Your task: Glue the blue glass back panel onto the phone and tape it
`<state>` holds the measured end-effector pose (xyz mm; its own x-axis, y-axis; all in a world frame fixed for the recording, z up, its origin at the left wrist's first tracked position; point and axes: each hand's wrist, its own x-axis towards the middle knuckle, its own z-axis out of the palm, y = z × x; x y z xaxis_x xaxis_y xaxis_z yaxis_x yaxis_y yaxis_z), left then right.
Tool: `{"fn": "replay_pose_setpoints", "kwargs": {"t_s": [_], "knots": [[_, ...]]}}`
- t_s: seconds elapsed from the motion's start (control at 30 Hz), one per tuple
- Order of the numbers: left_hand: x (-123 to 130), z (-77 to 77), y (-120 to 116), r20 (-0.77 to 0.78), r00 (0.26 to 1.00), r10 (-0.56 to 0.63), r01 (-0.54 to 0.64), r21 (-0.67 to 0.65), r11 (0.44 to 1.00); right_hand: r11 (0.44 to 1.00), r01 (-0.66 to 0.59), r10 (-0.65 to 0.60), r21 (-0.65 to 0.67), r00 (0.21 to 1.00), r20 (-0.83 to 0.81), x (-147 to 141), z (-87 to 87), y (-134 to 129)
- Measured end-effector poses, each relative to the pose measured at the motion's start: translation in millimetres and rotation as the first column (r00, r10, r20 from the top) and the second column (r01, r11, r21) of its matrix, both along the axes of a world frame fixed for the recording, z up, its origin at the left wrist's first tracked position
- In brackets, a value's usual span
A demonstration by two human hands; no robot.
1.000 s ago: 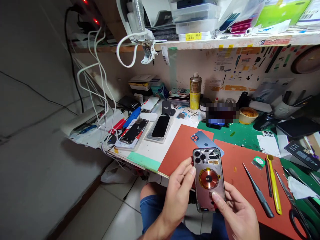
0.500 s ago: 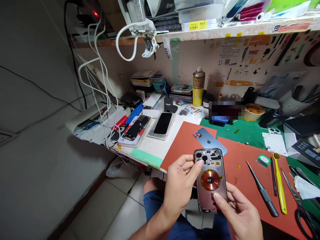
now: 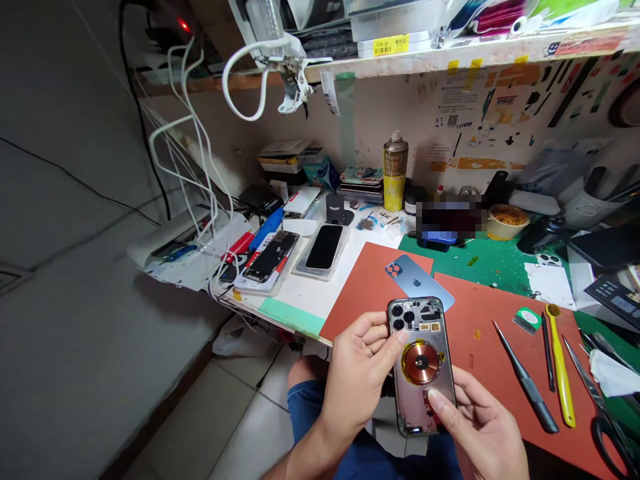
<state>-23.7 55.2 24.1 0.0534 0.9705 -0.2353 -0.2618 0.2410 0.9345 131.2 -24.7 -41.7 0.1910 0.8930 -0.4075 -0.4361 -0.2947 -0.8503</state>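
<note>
An opened phone [image 3: 423, 400], its copper coil and camera lenses exposed, is held upright over the mat's front edge. My left hand [image 3: 357, 373] grips its left side, the thumb resting below the lenses. On the lower right side, my right hand [image 3: 480, 420] holds it with the thumb across the lower part of the frame. Just behind the phone lies a blue back glass [image 3: 419, 281] with camera holes, on the orange mat [image 3: 360, 287]. The fingers behind the phone are partly hidden.
Right of the phone lie a dark pointed tool [image 3: 527, 380], a yellow brush [image 3: 561, 367] and black-handled scissors [image 3: 607, 437]. Further left are a black-screened phone [image 3: 325, 247] on a case and a phone part [image 3: 273, 257]. A spray can [image 3: 395, 173] stands at the back.
My left thumb has slid down slightly, uncovering the lower camera lens. The phone's lower end has tilted slightly downward in view, with both hands still holding it.
</note>
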Motion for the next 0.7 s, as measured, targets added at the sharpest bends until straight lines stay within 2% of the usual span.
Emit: {"fn": "replay_pose_setpoints", "kwargs": {"t_s": [0.23,0.33,0.53,0.7], "knots": [[2,2.4,-1,0.008,1.000,-0.016,0.017,-0.003,1.000,0.988,-0.150,0.149,0.047,0.989,0.016,14,-13.5,0],[1,0.0,0,-0.005,1.000,-0.002,0.002,0.017,1.000,0.987,-0.149,0.146,0.059,0.988,0.046,15,-14.8,-1],[-2,-5.1,8,-0.134,0.990,0.041,-0.039,0.014,0.999,0.989,-0.122,0.114,0.089,0.989,0.089,11,-14.1,-2],[2,-3.4,10,-0.093,0.996,0.011,-0.013,-0.027,1.000,0.989,-0.112,0.101,0.099,0.989,0.104,12,-16.1,-2]]}}
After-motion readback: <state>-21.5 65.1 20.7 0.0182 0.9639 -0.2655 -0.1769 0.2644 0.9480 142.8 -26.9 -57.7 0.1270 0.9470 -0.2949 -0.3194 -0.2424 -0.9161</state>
